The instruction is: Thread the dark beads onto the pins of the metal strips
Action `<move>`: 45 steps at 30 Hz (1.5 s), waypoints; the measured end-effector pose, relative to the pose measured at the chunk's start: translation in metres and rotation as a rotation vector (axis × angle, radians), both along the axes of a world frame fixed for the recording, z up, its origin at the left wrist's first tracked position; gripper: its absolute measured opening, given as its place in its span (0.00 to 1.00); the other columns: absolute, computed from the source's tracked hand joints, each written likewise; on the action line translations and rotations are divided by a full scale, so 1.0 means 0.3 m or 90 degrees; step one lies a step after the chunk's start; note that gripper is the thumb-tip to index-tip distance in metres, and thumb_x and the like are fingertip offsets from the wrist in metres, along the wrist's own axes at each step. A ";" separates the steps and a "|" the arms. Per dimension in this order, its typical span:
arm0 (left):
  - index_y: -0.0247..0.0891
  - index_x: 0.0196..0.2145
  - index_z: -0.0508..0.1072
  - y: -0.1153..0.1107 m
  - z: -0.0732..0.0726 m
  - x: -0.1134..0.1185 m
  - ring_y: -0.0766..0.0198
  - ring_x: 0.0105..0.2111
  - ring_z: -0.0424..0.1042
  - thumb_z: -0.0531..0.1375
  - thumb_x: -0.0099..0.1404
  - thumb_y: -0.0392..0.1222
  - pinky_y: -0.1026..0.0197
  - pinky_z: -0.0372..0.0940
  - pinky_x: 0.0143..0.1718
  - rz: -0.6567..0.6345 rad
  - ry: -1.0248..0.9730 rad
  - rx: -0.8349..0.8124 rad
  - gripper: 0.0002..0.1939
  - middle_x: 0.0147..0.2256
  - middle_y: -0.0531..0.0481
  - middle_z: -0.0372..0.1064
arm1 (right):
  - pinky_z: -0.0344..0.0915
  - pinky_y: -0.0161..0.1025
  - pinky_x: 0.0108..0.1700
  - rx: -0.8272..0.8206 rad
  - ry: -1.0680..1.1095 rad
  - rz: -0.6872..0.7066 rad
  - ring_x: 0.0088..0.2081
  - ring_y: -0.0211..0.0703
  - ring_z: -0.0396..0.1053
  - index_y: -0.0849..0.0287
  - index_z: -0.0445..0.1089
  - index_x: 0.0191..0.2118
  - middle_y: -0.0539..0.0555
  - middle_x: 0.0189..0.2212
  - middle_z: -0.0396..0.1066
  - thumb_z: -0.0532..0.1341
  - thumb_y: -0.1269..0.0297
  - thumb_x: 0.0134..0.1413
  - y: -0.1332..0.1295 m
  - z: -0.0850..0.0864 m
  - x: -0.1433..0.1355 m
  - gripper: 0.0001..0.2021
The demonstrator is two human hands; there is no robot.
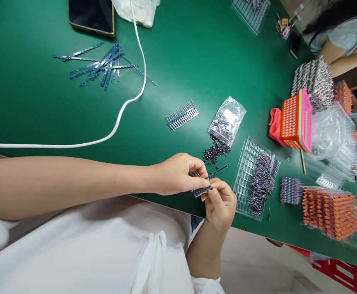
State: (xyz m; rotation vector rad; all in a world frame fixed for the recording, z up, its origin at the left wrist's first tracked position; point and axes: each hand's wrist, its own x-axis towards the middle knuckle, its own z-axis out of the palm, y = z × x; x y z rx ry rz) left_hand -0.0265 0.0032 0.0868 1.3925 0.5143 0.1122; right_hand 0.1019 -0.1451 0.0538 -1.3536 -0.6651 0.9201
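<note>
My left hand point(178, 173) is closed, thumb and fingers pinching a row of small blue-and-silver pin components on a strip point(200, 191). A thin dark blue bar point(218, 171) sticks out beyond its fingertips. My right hand point(220, 202) meets it from the right, thumb and fingertips pressed together at the strip's end. A tiny dark piece seems to sit at those fingertips, too small to make out. Just above the hands lies a pile of small black beads point(215, 152), spilling from a clear plastic bag point(227, 120). Another pin strip point(182, 116) rests on the green table.
Right of my hands stands a clear tray point(242, 192) holding many wired components point(260, 183). Farther right are stacked orange parts point(329, 212) and a red basket point(291, 120). Loose blue strips point(105, 67), a white cable point(117, 122) and a phone point(92, 16) lie at left. Another person's arm point(349, 61) shows top right.
</note>
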 end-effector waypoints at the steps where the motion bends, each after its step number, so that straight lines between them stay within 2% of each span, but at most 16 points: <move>1: 0.34 0.29 0.74 0.000 -0.001 0.000 0.66 0.27 0.69 0.62 0.59 0.42 0.65 0.60 0.28 0.004 -0.001 -0.002 0.08 0.26 0.52 0.73 | 0.62 0.32 0.23 0.002 0.001 -0.001 0.24 0.33 0.66 0.55 0.74 0.33 0.49 0.28 0.69 0.65 0.61 0.55 0.000 0.000 -0.001 0.04; 6: 0.34 0.30 0.74 -0.001 0.000 0.000 0.68 0.26 0.68 0.62 0.59 0.42 0.66 0.61 0.28 0.009 -0.001 -0.005 0.08 0.26 0.53 0.72 | 0.64 0.31 0.23 0.000 -0.011 -0.013 0.24 0.33 0.67 0.56 0.74 0.34 0.49 0.28 0.69 0.65 0.62 0.55 -0.003 -0.001 -0.003 0.04; 12: 0.34 0.31 0.75 0.004 0.007 -0.004 0.68 0.28 0.69 0.62 0.60 0.42 0.66 0.61 0.29 0.000 0.007 0.062 0.08 0.28 0.53 0.74 | 0.66 0.31 0.24 -0.007 -0.018 -0.026 0.25 0.33 0.67 0.56 0.74 0.33 0.48 0.28 0.69 0.66 0.63 0.55 -0.003 -0.003 -0.004 0.03; 20: 0.34 0.30 0.75 0.014 0.005 -0.003 0.67 0.27 0.69 0.60 0.61 0.43 0.66 0.59 0.27 -0.049 0.009 0.084 0.09 0.28 0.52 0.73 | 0.69 0.29 0.23 -0.017 0.076 0.014 0.25 0.33 0.69 0.54 0.76 0.33 0.48 0.27 0.71 0.70 0.64 0.50 0.001 -0.006 0.010 0.04; 33: 0.33 0.28 0.75 0.003 -0.009 -0.005 0.67 0.25 0.68 0.59 0.62 0.42 0.67 0.57 0.25 -0.069 -0.016 0.108 0.10 0.25 0.50 0.73 | 0.72 0.33 0.22 -0.059 0.044 0.019 0.25 0.36 0.71 0.57 0.76 0.30 0.49 0.26 0.71 0.71 0.61 0.48 -0.002 -0.008 0.009 0.07; 39: 0.33 0.27 0.75 0.004 -0.007 -0.007 0.68 0.25 0.67 0.58 0.62 0.42 0.67 0.57 0.25 -0.072 -0.020 0.116 0.11 0.24 0.51 0.72 | 0.73 0.32 0.23 -0.027 0.066 0.024 0.26 0.35 0.71 0.54 0.77 0.32 0.48 0.28 0.72 0.70 0.66 0.50 -0.001 -0.009 0.007 0.03; 45: 0.33 0.28 0.76 0.014 -0.005 -0.009 0.68 0.25 0.68 0.59 0.62 0.41 0.67 0.57 0.24 -0.101 -0.032 0.113 0.09 0.25 0.50 0.74 | 0.71 0.33 0.21 -0.063 0.091 0.052 0.22 0.35 0.71 0.56 0.77 0.29 0.48 0.26 0.74 0.72 0.63 0.47 -0.005 -0.010 0.018 0.06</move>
